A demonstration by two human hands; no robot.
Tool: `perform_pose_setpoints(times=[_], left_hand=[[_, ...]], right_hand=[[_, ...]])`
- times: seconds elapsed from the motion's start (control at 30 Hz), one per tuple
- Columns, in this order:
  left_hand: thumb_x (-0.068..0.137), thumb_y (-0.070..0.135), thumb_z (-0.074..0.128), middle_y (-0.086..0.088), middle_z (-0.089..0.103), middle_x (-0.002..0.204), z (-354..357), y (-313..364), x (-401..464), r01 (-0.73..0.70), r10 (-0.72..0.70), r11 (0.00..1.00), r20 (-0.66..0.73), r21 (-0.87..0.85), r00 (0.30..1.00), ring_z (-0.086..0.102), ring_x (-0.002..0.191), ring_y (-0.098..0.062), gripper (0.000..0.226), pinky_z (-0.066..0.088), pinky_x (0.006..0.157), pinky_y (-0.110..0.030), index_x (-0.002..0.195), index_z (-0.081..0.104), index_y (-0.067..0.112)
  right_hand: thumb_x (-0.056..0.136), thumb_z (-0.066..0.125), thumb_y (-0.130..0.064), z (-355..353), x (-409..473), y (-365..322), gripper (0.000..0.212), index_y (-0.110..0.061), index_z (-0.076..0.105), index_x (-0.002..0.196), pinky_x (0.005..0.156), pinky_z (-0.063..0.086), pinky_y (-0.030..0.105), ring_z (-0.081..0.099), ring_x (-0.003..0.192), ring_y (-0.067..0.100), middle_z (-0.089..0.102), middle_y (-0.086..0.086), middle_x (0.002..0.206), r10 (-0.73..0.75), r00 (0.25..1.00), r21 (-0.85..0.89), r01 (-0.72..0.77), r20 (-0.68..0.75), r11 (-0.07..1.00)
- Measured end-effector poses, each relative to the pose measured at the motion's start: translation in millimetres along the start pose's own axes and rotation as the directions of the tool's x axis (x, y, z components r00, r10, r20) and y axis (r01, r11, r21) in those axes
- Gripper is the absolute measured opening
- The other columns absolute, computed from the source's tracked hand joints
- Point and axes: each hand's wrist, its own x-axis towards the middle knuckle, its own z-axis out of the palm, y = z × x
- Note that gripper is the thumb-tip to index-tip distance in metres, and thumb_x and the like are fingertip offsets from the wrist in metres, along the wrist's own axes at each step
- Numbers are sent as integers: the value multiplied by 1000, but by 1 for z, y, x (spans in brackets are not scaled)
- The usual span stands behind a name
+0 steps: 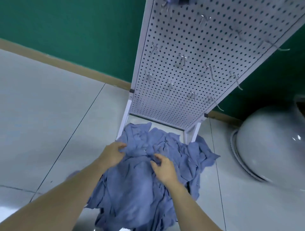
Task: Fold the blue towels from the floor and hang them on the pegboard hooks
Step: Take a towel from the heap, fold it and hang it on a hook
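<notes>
A crumpled heap of blue towels [140, 184] lies on the grey tiled floor at the foot of a white pegboard stand [194, 41]. Several bare metal hooks [183, 58] stick out of the board. My left hand [113, 154] pinches a fold at the heap's upper left edge. My right hand [163, 168] sits on the middle of the heap, its fingers curled round a bunch of cloth. A bit of blue fabric shows at the board's very top edge [171, 1].
A white domed object [270, 145] lies on the floor at the right, close to the heap. A green wall [74, 33] with a brown skirting runs behind. Bare floor tiles [41, 107] spread to the left.
</notes>
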Motion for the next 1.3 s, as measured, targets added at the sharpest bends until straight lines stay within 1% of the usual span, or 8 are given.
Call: perform_pose_setpoints(times=[0.2, 0.37, 0.53, 0.63, 0.77, 0.97, 1.17, 1.3], left_hand=[[85, 24, 84, 1, 68, 115, 38, -17, 10, 12, -12, 1000, 254, 3, 967, 63, 114, -15, 45, 44, 94, -21, 126, 67, 15], [84, 16, 82, 15, 71, 71, 43, -13, 18, -107, 96, 990, 118, 89, 988, 65, 73, -4, 21, 48, 72, -19, 70, 72, 28], [93, 14, 71, 3, 66, 72, 33, 13, 16, -144, 146, 988, 20, -47, 989, 58, 70, -10, 19, 43, 69, -21, 75, 64, 15], [98, 10, 66, 11, 51, 54, 17, 47, 4, -212, 211, 959, -26, -186, 977, 43, 50, -1, 18, 35, 52, -13, 81, 59, 10], [100, 13, 65, 8, 43, 53, -14, 102, -22, -348, 351, 904, -31, -249, 936, 39, 56, -12, 19, 32, 54, -22, 82, 59, 14], [98, 15, 67, -6, 57, 73, -57, 181, -84, -512, 532, 829, 32, -225, 846, 49, 70, -13, 12, 40, 62, -21, 87, 63, 13], [97, 19, 69, 6, 65, 69, -97, 238, -147, -581, 581, 754, -101, -306, 807, 56, 66, -7, 16, 44, 63, -20, 81, 65, 17], [99, 11, 65, -2, 64, 74, -110, 233, -186, -516, 541, 707, -99, -483, 835, 57, 70, -17, 17, 48, 65, -27, 82, 63, 14]], right_hand=[[94, 75, -32, 34, 8, 34, 50, -10, 63, 138, 106, 48, 30, 59, 125, 18, 65, 0, 130, 34, 989, 24, -38, 145, 999], [97, 64, -10, 50, 15, 37, 12, -12, 75, 92, 83, 57, 38, 67, 83, 19, 74, 0, 90, 53, 996, 40, -51, -64, 998], [99, 60, -10, 32, 17, 20, 25, -21, 67, 78, 65, 50, 33, 59, 68, 15, 67, -3, 73, 129, 978, 266, -83, -163, 960], [98, 70, -17, 8, 14, 0, 8, -14, 66, 91, 63, 50, 26, 62, 70, 16, 69, 6, 84, 274, 957, 583, -170, -94, 795], [89, 76, -51, -26, -4, -27, 44, -17, 68, 114, 89, 55, 30, 72, 100, 18, 76, 5, 109, 246, 918, 763, -395, 311, 511], [74, 84, -61, -84, -36, -90, 62, -6, 64, 92, 76, 44, 35, 56, 82, 20, 62, 8, 87, -60, 998, 672, 58, -20, 739], [102, 63, -39, -152, -95, -162, 52, 13, 59, 97, 69, 35, 37, 42, 72, 18, 52, 20, 76, -268, 892, 442, 418, -363, 794], [104, 61, -34, -170, -130, -190, 42, 8, 63, 104, 71, 44, 41, 56, 78, 28, 66, 29, 93, -365, 860, 390, 492, -357, 779]])
